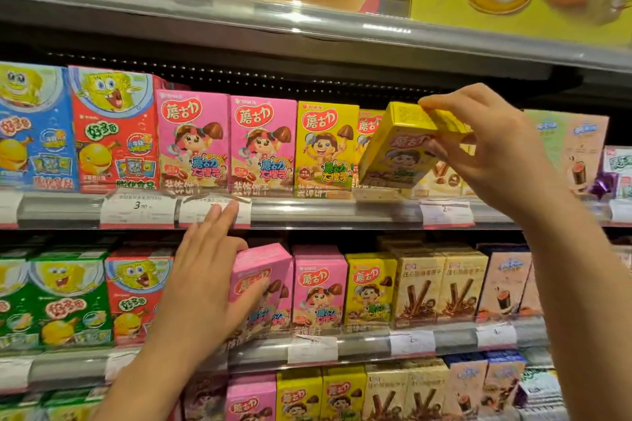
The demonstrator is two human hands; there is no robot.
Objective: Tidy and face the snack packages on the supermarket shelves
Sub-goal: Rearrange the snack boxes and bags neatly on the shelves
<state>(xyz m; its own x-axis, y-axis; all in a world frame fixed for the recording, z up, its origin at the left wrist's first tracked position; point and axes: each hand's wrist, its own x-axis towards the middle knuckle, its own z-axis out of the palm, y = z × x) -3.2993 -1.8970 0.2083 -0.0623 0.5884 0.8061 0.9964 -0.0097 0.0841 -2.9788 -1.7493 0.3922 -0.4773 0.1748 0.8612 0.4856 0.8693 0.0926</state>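
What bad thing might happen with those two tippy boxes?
The yellow box is tilted at the shelf edge, pinched only near its top by the right hand, so it might slip and fall. The pink box under the left hand leans too, and might nudge neighbouring boxes crooked.

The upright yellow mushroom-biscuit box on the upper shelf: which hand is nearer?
Right. The right hand holds a tilted yellow box just beside the upright yellow box; the left hand is a shelf lower.

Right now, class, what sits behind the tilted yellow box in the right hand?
Behind the tilted yellow box, gripped by the right hand, a second yellow box shows partly, upright. Anything deeper on the shelf is covered.
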